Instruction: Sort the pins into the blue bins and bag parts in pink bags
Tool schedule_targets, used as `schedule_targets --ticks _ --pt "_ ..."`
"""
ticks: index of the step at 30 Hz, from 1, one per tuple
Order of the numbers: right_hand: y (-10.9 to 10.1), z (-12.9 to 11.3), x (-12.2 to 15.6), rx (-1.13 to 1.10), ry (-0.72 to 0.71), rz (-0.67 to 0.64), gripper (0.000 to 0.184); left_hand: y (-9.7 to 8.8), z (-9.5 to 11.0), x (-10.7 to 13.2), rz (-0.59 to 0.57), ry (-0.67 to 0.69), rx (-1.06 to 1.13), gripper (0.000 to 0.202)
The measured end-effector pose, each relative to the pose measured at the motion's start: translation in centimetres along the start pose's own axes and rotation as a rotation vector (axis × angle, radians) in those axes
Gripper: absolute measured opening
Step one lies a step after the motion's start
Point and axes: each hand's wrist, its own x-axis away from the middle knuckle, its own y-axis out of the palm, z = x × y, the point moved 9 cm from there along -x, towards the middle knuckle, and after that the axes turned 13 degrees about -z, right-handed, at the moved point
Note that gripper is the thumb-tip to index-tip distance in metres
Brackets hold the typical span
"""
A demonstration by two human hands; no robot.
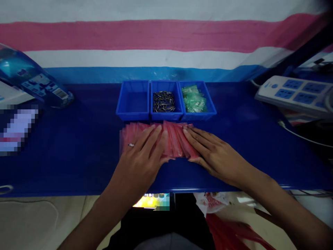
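A row of overlapping pink plastic bags [174, 144] lies fanned out on the blue table, just in front of three blue bins. My left hand [142, 158], with a ring on one finger, rests flat over the left half of the row, its fingers stretched out. At the right end, my right hand [217, 151] lies against the bags with extended fingers on top and its thumb by their near edge. Both palms face down, and parts of the bags are hidden beneath them.
The left bin [134, 115] shows a bare bottom. Small dark metal pieces [163, 101] fill the middle one, and green plastic packets [194, 100] the right one. A blue bottle [33, 76] is at left; a power strip [296, 92] is at right. The table's front edge [187, 190] runs below my hands.
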Motion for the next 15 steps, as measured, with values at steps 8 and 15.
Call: schedule_targets --ticks 8,15 --pt "-0.5 -0.5 0.1 0.107 0.041 0.033 0.079 1.9 3.1 -1.9 0.040 0.065 0.067 0.027" --pt "0.8 0.1 0.0 0.076 -0.010 0.012 0.073 1.6 0.9 0.0 0.000 0.042 0.152 0.041"
